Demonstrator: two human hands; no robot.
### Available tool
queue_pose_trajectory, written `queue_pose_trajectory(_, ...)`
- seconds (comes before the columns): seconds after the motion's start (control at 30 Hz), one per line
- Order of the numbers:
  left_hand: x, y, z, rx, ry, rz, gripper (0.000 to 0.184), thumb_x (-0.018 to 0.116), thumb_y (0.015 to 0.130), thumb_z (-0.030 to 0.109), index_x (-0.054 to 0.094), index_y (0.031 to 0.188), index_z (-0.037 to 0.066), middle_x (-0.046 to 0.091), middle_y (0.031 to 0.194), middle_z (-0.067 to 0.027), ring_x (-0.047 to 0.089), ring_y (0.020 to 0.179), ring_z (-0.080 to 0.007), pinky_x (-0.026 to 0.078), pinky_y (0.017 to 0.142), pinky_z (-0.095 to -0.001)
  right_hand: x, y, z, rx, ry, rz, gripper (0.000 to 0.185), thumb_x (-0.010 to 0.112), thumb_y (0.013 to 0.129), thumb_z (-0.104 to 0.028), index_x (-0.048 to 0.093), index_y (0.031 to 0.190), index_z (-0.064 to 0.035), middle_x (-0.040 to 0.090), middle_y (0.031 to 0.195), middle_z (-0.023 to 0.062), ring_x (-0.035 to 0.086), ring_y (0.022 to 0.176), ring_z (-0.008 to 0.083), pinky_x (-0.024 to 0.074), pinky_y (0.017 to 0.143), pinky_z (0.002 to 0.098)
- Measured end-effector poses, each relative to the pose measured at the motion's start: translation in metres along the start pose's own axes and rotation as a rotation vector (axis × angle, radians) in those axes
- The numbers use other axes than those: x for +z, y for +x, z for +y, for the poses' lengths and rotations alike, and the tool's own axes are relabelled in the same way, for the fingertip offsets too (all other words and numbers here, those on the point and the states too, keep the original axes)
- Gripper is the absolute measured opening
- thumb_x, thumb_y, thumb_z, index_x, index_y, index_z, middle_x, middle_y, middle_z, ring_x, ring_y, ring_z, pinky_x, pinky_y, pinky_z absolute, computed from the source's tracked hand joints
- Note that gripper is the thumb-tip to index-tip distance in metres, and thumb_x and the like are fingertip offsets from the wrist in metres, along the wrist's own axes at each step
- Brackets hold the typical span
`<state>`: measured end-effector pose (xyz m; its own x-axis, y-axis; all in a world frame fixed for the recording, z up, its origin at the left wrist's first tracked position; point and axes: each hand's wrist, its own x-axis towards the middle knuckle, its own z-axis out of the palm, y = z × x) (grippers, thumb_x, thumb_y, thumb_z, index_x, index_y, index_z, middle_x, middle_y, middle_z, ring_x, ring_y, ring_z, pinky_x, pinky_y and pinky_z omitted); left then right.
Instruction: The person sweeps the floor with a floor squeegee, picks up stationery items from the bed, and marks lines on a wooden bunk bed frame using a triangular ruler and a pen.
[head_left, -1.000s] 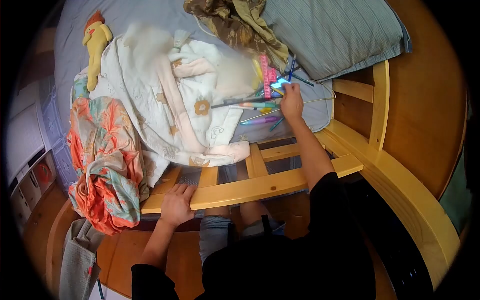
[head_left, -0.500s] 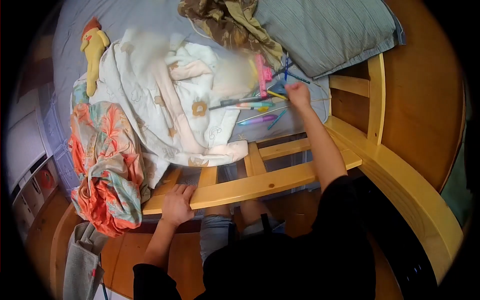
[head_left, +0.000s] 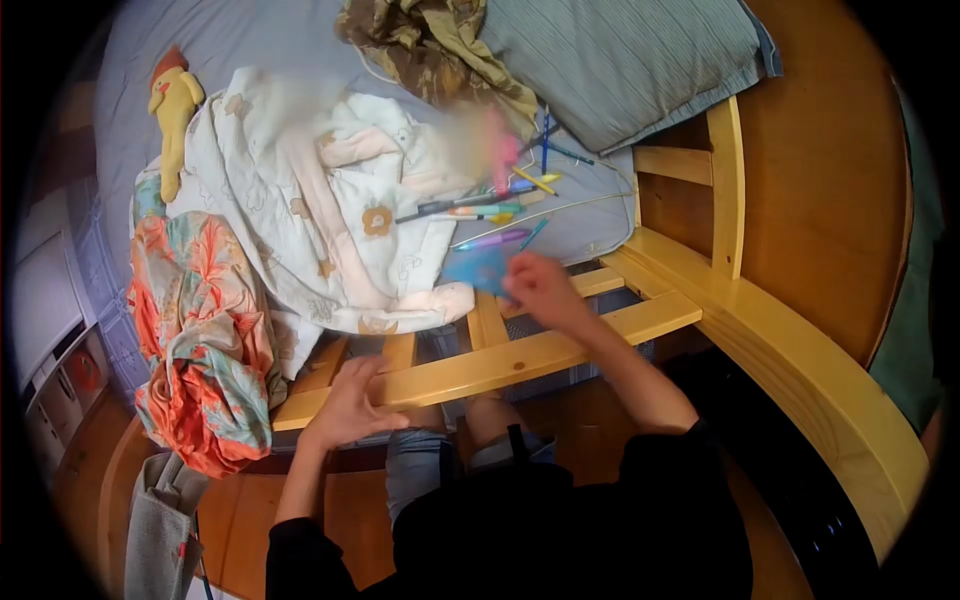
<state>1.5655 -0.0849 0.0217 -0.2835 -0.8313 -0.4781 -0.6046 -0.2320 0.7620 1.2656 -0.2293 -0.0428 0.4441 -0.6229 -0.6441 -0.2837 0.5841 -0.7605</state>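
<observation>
My right hand (head_left: 537, 288) pinches a thin blue item (head_left: 478, 268), blurred by motion, over the mattress edge beside the white blanket. My left hand (head_left: 352, 403) rests at the wooden bed rail (head_left: 480, 370), thumb and fingers apart, holding nothing. Beyond my right hand lie several pens, among them a purple pen (head_left: 497, 240), a yellow pencil (head_left: 535, 181) and a dark blue pen (head_left: 546, 142). A pink object (head_left: 500, 150) stands out near them, partly blurred.
The white blanket (head_left: 376, 255) spreads over the bed, with an orange floral cloth (head_left: 205, 350) left of it. A yellow doll (head_left: 176, 115) lies at upper left. Farther back are a camouflage cloth (head_left: 430, 50) and a grey-green pillow (head_left: 620, 70). A grey fabric item (head_left: 160, 525) is at lower left.
My right hand has moved from the pens down and left toward the rail, now with the blue item. My left hand's thumb has spread from its fingers. The view has shifted slightly.
</observation>
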Motion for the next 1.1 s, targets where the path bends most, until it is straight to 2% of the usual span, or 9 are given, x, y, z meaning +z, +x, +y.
queue_pose_trajectory(0.03, 0.006, 0.014, 0.008, -0.001, 0.002, 0.001, 0.048, 0.075, 0.074, 0.033, 0.056, 0.107, 0.003, 0.061, 0.094, -0.0113, 0.057, 0.094, -0.0257, 0.045, 0.082, -0.0343, 0.012, -0.002, -0.001, -0.028, 0.017, -0.104, 0.009, 0.056, 0.090, -0.009, 0.050, 0.090, -0.0024, 0.059, 0.077, 0.0051, 0.066, 0.072, 0.0140, 0.0494, 0.058, 0.0246)
queue_pose_trajectory(0.1, 0.027, 0.050, 0.033, -0.370, -0.687, 0.100, 0.033, 0.061, 0.089, 0.029, 0.055, 0.104, -0.001, 0.059, 0.091, -0.0070, 0.059, 0.088, -0.0185, 0.045, 0.076, -0.0290, 0.052, -0.013, -0.017, 0.065, 0.185, -0.267, 0.011, 0.057, 0.088, -0.008, 0.049, 0.088, -0.0001, 0.062, 0.073, 0.0061, 0.064, 0.067, 0.0132, 0.0503, 0.059, 0.0254)
queue_pose_trajectory(0.23, 0.046, 0.069, 0.050, -0.404, -0.933, 0.412, 0.026, 0.048, 0.097, 0.021, 0.054, 0.097, -0.004, 0.057, 0.085, -0.0039, 0.057, 0.077, -0.0131, 0.045, 0.070, -0.0255, 0.059, 0.002, -0.017, 0.006, 0.212, -0.445, 0.015, 0.061, 0.086, -0.013, 0.054, 0.083, -0.0003, 0.064, 0.071, 0.0078, 0.064, 0.066, 0.0143, 0.0504, 0.061, 0.0285)
queue_pose_trajectory(0.3, 0.053, 0.060, 0.053, -0.407, -1.046, 0.600, 0.028, 0.047, 0.097, 0.019, 0.054, 0.090, -0.007, 0.058, 0.080, -0.0044, 0.056, 0.069, -0.0129, 0.045, 0.066, -0.0266, 0.030, 0.030, -0.030, -0.154, -0.497, -0.295, 0.018, 0.057, 0.086, -0.019, 0.060, 0.084, -0.0015, 0.062, 0.073, 0.0134, 0.064, 0.070, 0.0240, 0.0494, 0.063, 0.0348)
queue_pose_trajectory(0.43, 0.065, 0.017, 0.030, -0.342, -0.346, 0.602, 0.021, 0.044, 0.096, 0.012, 0.057, 0.093, -0.005, 0.060, 0.080, -0.0129, 0.060, 0.073, -0.0219, 0.046, 0.068, -0.0301, -0.017, 0.115, 0.007, 0.001, -1.021, 0.420, 0.031, 0.058, 0.085, -0.035, 0.068, 0.087, -0.0059, 0.067, 0.082, 0.0166, 0.065, 0.083, 0.0332, 0.0514, 0.072, 0.0405)
queue_pose_trajectory(0.73, 0.080, 0.025, 0.043, -0.168, 0.153, 0.622, 0.021, 0.057, 0.076, -0.001, 0.060, 0.096, 0.004, 0.063, 0.086, -0.0139, 0.061, 0.077, -0.0327, 0.050, 0.067, -0.0374, -0.038, 0.168, 0.041, 0.230, -0.972, 0.567, 0.039, 0.063, 0.079, -0.043, 0.069, 0.087, -0.0048, 0.068, 0.083, 0.0164, 0.066, 0.083, 0.0331, 0.0517, 0.072, 0.0435)
queue_pose_trajectory(0.83, 0.078, 0.025, 0.042, -0.123, 0.206, 0.585, 0.019, 0.052, 0.079, 0.001, 0.059, 0.097, 0.002, 0.062, 0.090, -0.0162, 0.061, 0.078, -0.0322, 0.049, 0.069, -0.0354, -0.075, 0.155, 0.037, 0.217, -0.722, 0.438, 0.036, 0.066, 0.078, -0.039, 0.069, 0.081, -0.0033, 0.067, 0.070, 0.0131, 0.067, 0.071, 0.0265, 0.0517, 0.064, 0.0381)
queue_pose_trajectory(0.9, 0.076, 0.025, 0.043, -0.119, 0.211, 0.571, 0.019, 0.053, 0.078, 0.001, 0.059, 0.097, 0.002, 0.062, 0.089, -0.0157, 0.061, 0.077, -0.0323, 0.049, 0.069, -0.0362, -0.096, 0.142, 0.043, 0.126, -0.331, 0.367, 0.032, 0.067, 0.081, -0.034, 0.067, 0.079, -0.0020, 0.065, 0.063, 0.0053, 0.059, 0.053, 0.0115, 0.0469, 0.051, 0.0280)
queue_pose_trajectory(1.1, 0.075, 0.026, 0.044, -0.114, 0.226, 0.531, 0.019, 0.054, 0.077, 0.001, 0.058, 0.096, 0.003, 0.061, 0.087, -0.0146, 0.060, 0.077, -0.0322, 0.049, 0.069, -0.0372, -0.108, 0.070, 0.002, 0.070, -0.131, 0.517, 0.026, 0.065, 0.085, -0.025, 0.067, 0.076, -0.0013, 0.065, 0.063, 0.0029, 0.054, 0.054, 0.0061, 0.0410, 0.049, 0.0203)
